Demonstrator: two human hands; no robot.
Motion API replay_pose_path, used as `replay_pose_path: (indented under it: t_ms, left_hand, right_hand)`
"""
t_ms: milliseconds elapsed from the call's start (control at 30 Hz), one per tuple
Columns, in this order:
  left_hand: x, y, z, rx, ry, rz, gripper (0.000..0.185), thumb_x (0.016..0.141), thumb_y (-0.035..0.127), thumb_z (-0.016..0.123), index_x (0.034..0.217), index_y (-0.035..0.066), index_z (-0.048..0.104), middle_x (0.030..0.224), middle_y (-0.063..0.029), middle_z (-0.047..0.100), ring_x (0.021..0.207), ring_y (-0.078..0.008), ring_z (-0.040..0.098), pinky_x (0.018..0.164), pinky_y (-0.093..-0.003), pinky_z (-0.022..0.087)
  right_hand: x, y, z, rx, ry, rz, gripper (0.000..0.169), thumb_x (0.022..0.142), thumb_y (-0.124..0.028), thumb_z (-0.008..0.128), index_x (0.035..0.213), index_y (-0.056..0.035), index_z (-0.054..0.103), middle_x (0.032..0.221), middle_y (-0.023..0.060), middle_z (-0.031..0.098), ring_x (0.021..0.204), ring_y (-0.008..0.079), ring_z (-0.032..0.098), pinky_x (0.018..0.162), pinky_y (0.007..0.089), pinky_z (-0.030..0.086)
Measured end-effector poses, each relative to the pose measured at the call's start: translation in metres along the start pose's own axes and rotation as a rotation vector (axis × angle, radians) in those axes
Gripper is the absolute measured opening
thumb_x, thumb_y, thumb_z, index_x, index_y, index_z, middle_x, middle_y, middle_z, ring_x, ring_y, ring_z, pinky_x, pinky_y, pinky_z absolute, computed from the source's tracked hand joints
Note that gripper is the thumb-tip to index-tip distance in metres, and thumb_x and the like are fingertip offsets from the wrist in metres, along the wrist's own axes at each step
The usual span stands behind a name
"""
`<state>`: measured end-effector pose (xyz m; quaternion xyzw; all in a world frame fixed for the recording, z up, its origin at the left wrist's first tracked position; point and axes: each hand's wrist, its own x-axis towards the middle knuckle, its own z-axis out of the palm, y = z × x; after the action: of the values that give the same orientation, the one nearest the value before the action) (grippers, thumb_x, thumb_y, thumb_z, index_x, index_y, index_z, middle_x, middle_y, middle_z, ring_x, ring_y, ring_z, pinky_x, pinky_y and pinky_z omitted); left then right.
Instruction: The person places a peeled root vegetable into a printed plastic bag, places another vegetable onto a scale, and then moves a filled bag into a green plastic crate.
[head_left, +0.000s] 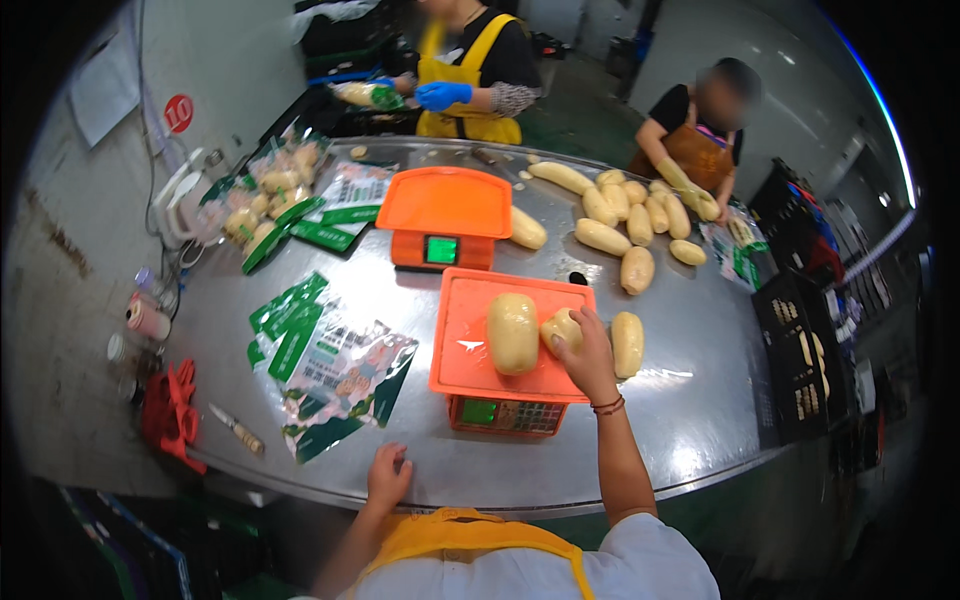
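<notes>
My right hand (589, 345) grips a small peeled lotus root piece (560, 328) at the right side of the orange pan of the near digital scale (457, 360). Beside it on that pan lies a larger peeled lotus root section (513, 334). Another root section (627, 345) rests on the steel table just right of the scale. My left hand (390, 476) rests near the table's front edge, fingers curled, with nothing seen in it. Printed plastic bags (349, 367) with green bands lie on the table beyond it, left of the scale.
A second orange scale (446, 202) stands behind. A knife (238, 430) lies at left, near a red bag (169, 412). Filled bags (274, 195) sit back left, a heap of roots (637, 214) back right. Black crates (799, 352) stand right. Two gloved co-workers are across the table.
</notes>
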<state>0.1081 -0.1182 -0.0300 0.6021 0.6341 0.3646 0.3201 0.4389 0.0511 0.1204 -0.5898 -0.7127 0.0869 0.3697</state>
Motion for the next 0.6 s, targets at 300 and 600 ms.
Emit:
replay_pose_path:
  t_ms: [300,600]
  left_hand:
    - [0.077,0.020,-0.013,0.291,0.227,0.086,0.037,0.069,0.014,0.062,0.102,0.002,0.054,0.107,-0.0141,0.051,0.097,-0.0303,0.050,0.084,-0.0374,0.041]
    - [0.128,-0.016,0.006,0.597,0.104,-0.005,0.034,0.064,0.016,0.067,0.093,0.003,0.057,0.099,-0.0107,0.048,0.096,-0.0276,0.046,0.077,-0.0362,0.044]
  right_hand:
    - [0.012,-0.049,0.073,-0.426,-0.124,0.012,0.081,0.067,-0.046,0.067,0.122,0.0030,0.034,0.124,0.0202,0.038,0.094,0.0346,0.050,0.074,0.0420,0.045]
    - [0.011,-0.050,0.083,-0.463,-0.063,-0.079,0.087,0.058,-0.030,0.075,0.128,-0.0040,0.031,0.127,0.0189,0.036,0.107,0.0333,0.043,0.083,0.0403,0.042]
